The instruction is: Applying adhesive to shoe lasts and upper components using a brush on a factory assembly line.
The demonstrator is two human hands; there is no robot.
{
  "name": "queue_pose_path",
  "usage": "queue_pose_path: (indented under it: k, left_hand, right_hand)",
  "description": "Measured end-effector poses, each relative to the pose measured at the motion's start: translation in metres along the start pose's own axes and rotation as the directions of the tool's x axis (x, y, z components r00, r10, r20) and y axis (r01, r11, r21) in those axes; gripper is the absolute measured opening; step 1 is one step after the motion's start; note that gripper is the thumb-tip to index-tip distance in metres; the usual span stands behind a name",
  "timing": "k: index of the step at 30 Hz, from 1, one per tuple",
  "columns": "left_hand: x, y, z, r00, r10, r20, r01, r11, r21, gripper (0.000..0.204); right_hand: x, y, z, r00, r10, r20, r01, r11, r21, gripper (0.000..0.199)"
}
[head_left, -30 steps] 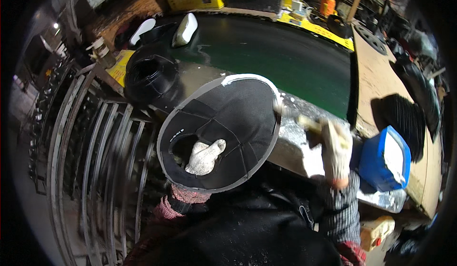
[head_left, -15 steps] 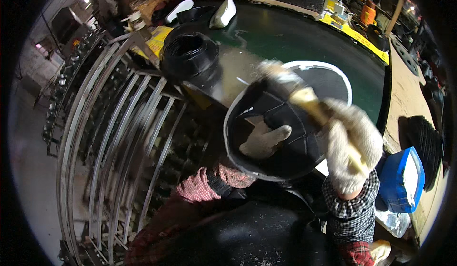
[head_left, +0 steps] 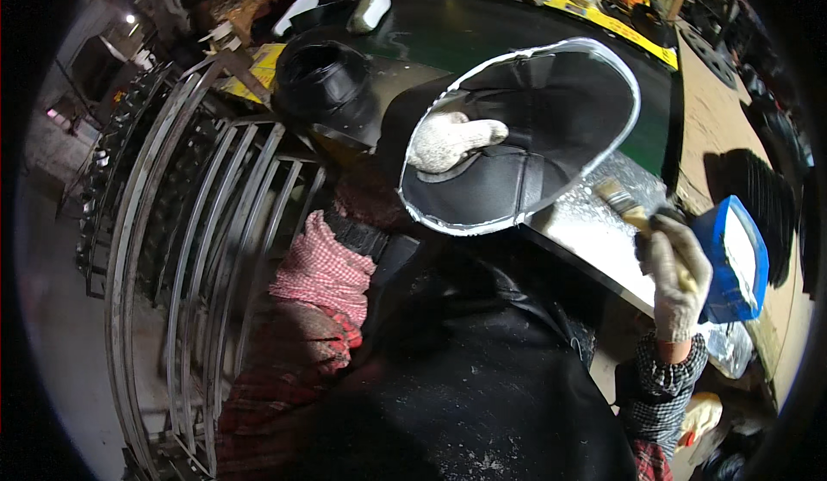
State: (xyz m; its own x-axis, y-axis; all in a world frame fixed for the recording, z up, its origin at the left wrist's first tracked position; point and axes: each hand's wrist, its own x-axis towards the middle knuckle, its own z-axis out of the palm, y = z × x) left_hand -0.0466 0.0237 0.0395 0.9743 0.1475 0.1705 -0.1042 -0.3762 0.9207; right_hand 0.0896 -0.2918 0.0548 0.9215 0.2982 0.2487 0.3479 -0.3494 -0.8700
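My left hand (head_left: 452,141), in a white knitted glove, holds up a wide black hollow piece (head_left: 560,128) of smooth sheet with seams inside. The gloved hand shows inside its opening, thumb pointing right; the rest of the grip is hidden. A white coating runs around the piece's rim. My right hand (head_left: 680,266), also gloved, is closed around the handle of a paintbrush (head_left: 618,197). Its bristles point up and left, apart from the black piece, over a white-smeared board (head_left: 594,231). Beside that hand stands a blue container (head_left: 732,266) with white stuff in it.
A dark green table (head_left: 482,29) lies beyond. On it stand a stack of black ring-shaped pieces (head_left: 320,80) and white shoe-shaped forms (head_left: 370,9). Metal rack bars (head_left: 207,266) fill the left side. Black ribbed sheets (head_left: 758,214) are piled at the right.
My right hand has drawn the brush from above the black piece down and right, near the blue container. The black piece has tilted and moved up, its opening turned more toward me.
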Motion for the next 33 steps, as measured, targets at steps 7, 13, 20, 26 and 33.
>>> queue_pose_path:
  k: [7,13,20,26,33]
  left_hand:
    - [0.042,0.001,0.026,0.998,-0.054,-0.008,0.055,0.996,0.072,0.03]
    - [0.038,0.012,0.037,0.967,-0.243,-0.082,0.174,0.856,-0.487,0.032]
    - [0.072,-0.035,0.042,0.948,-0.303,-0.1,0.126,0.645,-0.753,0.04]
    - [0.204,-0.119,0.006,0.869,0.495,-0.015,-0.111,0.223,0.969,0.038]
    - [0.235,-0.154,-0.082,0.721,-0.338,0.605,0.68,0.178,-0.711,0.041]
  right_hand:
    - [0.009,-0.002,-0.007,0.996,0.007,0.093,-0.024,0.981,0.192,0.017]
    - [0.037,0.018,0.009,0.811,-0.533,-0.241,0.541,0.84,-0.039,0.017]
    - [0.002,0.022,0.015,0.717,-0.642,0.272,0.646,0.758,0.088,0.02]
    - [0.014,0.056,0.018,0.916,-0.387,0.105,0.395,0.916,-0.072,0.024]
    - [0.017,0.054,0.027,0.986,-0.164,0.039,0.156,0.974,0.166,0.029]
